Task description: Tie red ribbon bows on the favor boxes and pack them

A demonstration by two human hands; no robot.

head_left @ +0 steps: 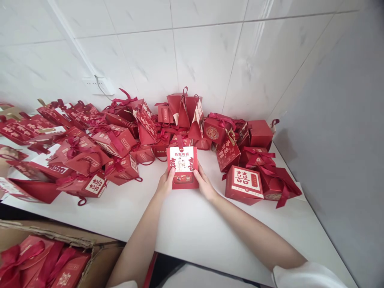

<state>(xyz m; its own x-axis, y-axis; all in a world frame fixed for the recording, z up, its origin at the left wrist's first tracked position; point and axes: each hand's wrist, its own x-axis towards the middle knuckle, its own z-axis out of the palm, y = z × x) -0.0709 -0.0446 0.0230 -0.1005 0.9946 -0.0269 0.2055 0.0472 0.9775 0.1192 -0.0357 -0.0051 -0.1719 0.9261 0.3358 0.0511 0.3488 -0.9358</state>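
A red gift box (185, 185) with a white printed front panel and a ribbon loop at its top stands upright at the middle of the white table (192, 224). My left hand (166, 182) grips its left side, the thumb on the front. From the right, my right hand (205, 183) holds the opposite side, thumb also in front. The fingers behind the box are hidden. Close behind it are several more red gift boxes (163, 138). To the right sits a square red box (243, 185) with a white band.
Red gift boxes (115, 140) crowd the table's left and back. A cardboard carton (105, 256) with ribboned red boxes stands at the lower left. Behind are a tiled wall (204, 60) and a socket (100, 86). A grey panel (339, 132) borders the right. Another person's hand (7, 154) shows far left.
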